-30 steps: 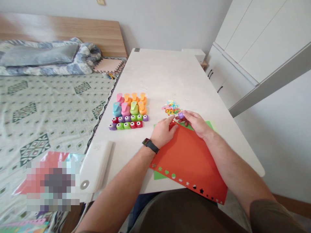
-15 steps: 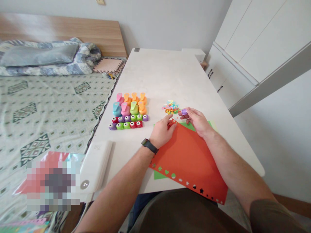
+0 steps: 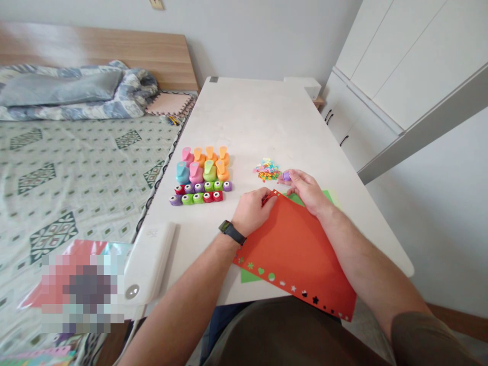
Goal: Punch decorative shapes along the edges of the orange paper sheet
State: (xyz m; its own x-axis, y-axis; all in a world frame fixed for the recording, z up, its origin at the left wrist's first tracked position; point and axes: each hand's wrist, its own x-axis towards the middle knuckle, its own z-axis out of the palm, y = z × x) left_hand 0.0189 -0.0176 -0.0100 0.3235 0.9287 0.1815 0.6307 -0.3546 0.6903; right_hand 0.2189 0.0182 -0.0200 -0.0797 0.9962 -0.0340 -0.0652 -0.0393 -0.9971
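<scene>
An orange-red sheet of paper (image 3: 301,241) lies slanted at the table's near side, with a row of shaped holes along its front edge. My left hand (image 3: 253,209) grips the sheet's far left corner, fingers curled at the edge. In my right hand (image 3: 307,190) is a small purple craft punch (image 3: 286,176), held just beyond the sheet's far edge. Green paper (image 3: 328,196) shows from under the orange-red sheet. Close to the punch sits a pile of colourful paper cut-outs (image 3: 267,170).
Several larger lever punches (image 3: 196,173) and small punches (image 3: 197,198) stand in rows on the left of the white table (image 3: 251,112). A long white device (image 3: 150,262) lies at the left edge. A bed (image 3: 87,168) stands on the left, cabinets (image 3: 377,66) on the right.
My left fingers have drawn back and closed on the sheet's corner. My right hand has shifted slightly left with the purple punch, its fingers more curled.
</scene>
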